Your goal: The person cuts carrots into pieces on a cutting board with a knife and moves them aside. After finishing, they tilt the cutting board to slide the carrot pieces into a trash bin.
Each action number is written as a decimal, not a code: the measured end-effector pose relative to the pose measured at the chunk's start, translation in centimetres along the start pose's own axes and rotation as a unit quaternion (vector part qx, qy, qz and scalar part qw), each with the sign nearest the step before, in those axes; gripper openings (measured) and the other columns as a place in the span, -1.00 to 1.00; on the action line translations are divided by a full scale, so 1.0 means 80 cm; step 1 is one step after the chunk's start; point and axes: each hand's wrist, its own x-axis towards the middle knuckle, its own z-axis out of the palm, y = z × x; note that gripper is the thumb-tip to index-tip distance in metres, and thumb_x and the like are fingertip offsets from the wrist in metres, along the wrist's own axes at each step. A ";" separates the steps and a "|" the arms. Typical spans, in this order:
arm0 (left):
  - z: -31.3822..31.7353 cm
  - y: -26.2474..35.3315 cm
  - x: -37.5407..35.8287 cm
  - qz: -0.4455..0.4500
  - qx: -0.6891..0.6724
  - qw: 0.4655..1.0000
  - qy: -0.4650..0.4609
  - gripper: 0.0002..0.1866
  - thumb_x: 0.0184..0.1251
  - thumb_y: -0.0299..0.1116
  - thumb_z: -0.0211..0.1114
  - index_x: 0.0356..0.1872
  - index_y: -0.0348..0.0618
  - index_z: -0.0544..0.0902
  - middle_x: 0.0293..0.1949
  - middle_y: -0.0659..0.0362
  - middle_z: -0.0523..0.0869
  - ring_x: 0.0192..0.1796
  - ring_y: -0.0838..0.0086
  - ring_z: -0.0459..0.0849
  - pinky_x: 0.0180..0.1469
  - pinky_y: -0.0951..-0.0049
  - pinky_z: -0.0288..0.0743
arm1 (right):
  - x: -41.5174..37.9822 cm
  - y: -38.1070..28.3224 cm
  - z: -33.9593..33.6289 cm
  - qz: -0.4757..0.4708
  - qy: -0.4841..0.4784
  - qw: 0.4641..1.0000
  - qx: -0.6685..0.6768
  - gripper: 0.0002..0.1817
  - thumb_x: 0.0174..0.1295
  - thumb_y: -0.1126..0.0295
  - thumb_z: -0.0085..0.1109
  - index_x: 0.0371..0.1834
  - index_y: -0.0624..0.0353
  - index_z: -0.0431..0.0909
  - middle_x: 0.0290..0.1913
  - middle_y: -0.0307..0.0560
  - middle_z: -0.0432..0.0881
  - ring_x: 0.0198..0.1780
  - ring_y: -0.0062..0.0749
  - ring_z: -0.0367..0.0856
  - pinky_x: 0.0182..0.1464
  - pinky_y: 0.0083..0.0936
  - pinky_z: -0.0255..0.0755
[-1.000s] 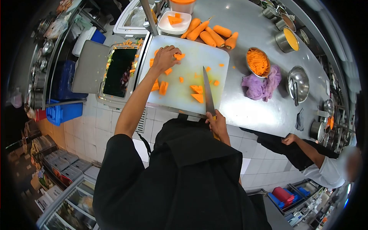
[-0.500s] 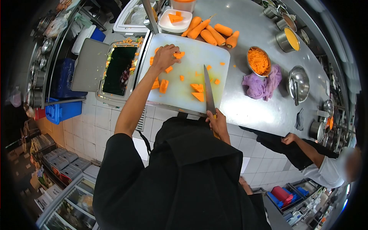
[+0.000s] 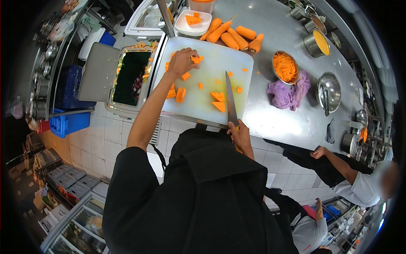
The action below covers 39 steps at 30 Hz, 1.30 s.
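My left hand (image 3: 183,62) is over the upper left of the white cutting board (image 3: 203,51), its fingers closed on a carrot piece (image 3: 197,59). My right hand (image 3: 240,134) grips the yellow handle of a kitchen knife (image 3: 231,101) at the board's near edge, the blade lying over the board and pointing away from me. Left of the blade sit cut carrot chunks (image 3: 218,106). Another chunk (image 3: 180,95) stands below my left hand, and small orange bits are scattered about the board.
Peeled carrots (image 3: 230,41) lie beyond the board beside white containers (image 3: 193,27). To the right are a bowl of shredded carrot (image 3: 285,67), a purple cloth (image 3: 283,94) and a metal bowl (image 3: 329,86). An open scrap bin (image 3: 132,76) adjoins the board's left. A co-worker (image 3: 355,180) stands at right.
Both my hands and the knife stay almost where they were. A second person in a light shirt has come into view at the lower right.
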 end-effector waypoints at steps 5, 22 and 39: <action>0.001 -0.002 0.005 -0.043 -0.008 0.999 -0.019 -0.49 -0.15 -0.24 0.75 -0.15 -0.08 0.68 -0.19 0.21 0.75 -0.14 0.22 0.73 -0.03 0.22 0.61 | 0.000 -0.001 -0.001 0.000 -0.004 1.000 -0.001 -0.33 0.51 0.12 0.24 0.40 0.52 0.36 -0.49 -0.14 0.68 -0.64 -0.66 0.45 -0.61 -0.59 0.38; -0.084 -0.041 0.009 -0.175 -0.023 0.980 -0.088 -0.26 -0.12 -0.30 0.76 0.22 0.10 0.69 0.17 0.07 0.68 0.16 0.23 0.70 0.22 0.23 0.64 | -0.003 -0.005 0.000 -0.016 0.002 1.000 0.006 -0.39 0.50 0.13 0.26 0.30 0.51 0.43 -0.51 -0.12 0.68 -0.64 -0.63 0.47 -0.60 -0.58 0.39; -0.055 -0.064 -0.006 -0.224 -0.041 0.967 -0.118 -0.47 0.20 -0.20 0.59 0.24 0.14 0.71 0.15 0.12 0.74 0.02 0.36 0.74 0.11 0.34 0.67 | -0.001 -0.003 -0.002 -0.006 -0.003 1.000 -0.011 -0.27 0.51 0.13 0.25 0.45 0.58 0.31 -0.48 -0.10 0.70 -0.63 -0.62 0.49 -0.60 -0.57 0.42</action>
